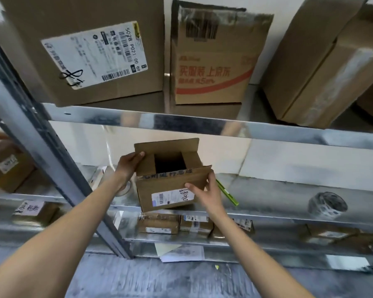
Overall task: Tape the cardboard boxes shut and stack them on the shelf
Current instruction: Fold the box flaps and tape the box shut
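**Currently: open box held at the shelf edge for flap closing**

Presently, the small cardboard box (168, 190) sits at the front edge of the middle shelf (267, 190), with its near face and shipping label (172, 197) turned toward the person. This position keeps the top within reach of both arms and lets the shelf carry the weight.

The left hand (128, 165) grips the left side flap, fingers curled over its top edge with the thumb on the near face. This hold appears intended to steady the box and control that flap. The right hand (206, 191) pinches the near flap at its right corner, thumb on the outer face and fingers wrapped behind. The near flap is tilted partway up and the far flap (166, 145) stands upright, so the dark interior remains exposed. No tape is visible across the top.

Judged from this layout, the step in hand is folding the flaps down before sealing. A tape roll (327, 204) lies on the same shelf, well to the right of the box, within reach for that step. A green pen-like tool (227, 192) lies just behind the right hand; its exact type cannot be determined.

Larger closed boxes (91, 50) occupy the upper shelf, and small sealed parcels (159, 222) lie on the shelf below, which suggests where finished boxes are placed.
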The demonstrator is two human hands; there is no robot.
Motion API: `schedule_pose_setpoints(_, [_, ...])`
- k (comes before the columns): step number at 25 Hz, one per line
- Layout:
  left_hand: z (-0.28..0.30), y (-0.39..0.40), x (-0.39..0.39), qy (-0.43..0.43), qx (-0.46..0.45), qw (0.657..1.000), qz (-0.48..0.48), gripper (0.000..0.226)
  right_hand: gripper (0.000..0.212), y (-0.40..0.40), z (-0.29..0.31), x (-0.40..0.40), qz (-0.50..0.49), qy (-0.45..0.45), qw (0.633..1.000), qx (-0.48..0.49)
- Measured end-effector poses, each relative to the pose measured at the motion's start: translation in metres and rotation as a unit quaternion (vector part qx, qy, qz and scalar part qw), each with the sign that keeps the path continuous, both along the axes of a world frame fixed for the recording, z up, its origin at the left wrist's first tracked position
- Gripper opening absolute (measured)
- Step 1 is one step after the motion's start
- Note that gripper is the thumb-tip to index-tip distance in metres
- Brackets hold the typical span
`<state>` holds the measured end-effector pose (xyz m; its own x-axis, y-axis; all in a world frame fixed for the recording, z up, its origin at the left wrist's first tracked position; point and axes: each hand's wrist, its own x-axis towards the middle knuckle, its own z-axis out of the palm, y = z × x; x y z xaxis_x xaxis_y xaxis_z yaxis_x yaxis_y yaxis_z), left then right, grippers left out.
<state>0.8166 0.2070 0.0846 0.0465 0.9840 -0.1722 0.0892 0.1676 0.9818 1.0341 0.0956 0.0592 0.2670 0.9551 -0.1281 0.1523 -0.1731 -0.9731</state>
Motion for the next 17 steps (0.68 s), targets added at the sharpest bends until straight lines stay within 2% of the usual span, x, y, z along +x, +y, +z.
schedule_pose_setpoints(2, [-0.011, 0.014, 0.005, 0.001, -0.009, 1.000, -0.018, 0.019, 0.048, 0.006, -0.006, 0.006, -0.022, -0.007, 1.000, 0.007])
schedule_pose_setpoints(6, [-0.028, 0.035, 0.002, 0.020, 0.007, 0.999, -0.042, 0.028, 0.044, 0.018, -0.019, 0.006, -0.029, -0.047, 0.998, 0.006])
schedule_pose_setpoints(9, [-0.039, 0.038, -0.006, 0.021, -0.002, 0.997, -0.075, 0.030, 0.075, 0.019, -0.028, -0.002, -0.011, -0.074, 0.997, -0.014])
schedule_pose_setpoints(12, [-0.042, 0.040, -0.007, 0.019, 0.005, 0.995, -0.096, 0.032, 0.062, 0.018, -0.027, -0.010, -0.041, -0.045, 0.998, -0.008])
schedule_pose_setpoints(14, [-0.040, 0.043, -0.007, 0.020, 0.010, 0.992, -0.122, 0.032, 0.054, 0.021, -0.024, -0.014, -0.068, -0.063, 0.996, -0.017])
schedule_pose_setpoints(17, [-0.036, 0.039, -0.008, 0.009, -0.030, 0.991, -0.131, 0.026, 0.063, 0.026, -0.021, -0.015, -0.114, -0.094, 0.988, -0.045])
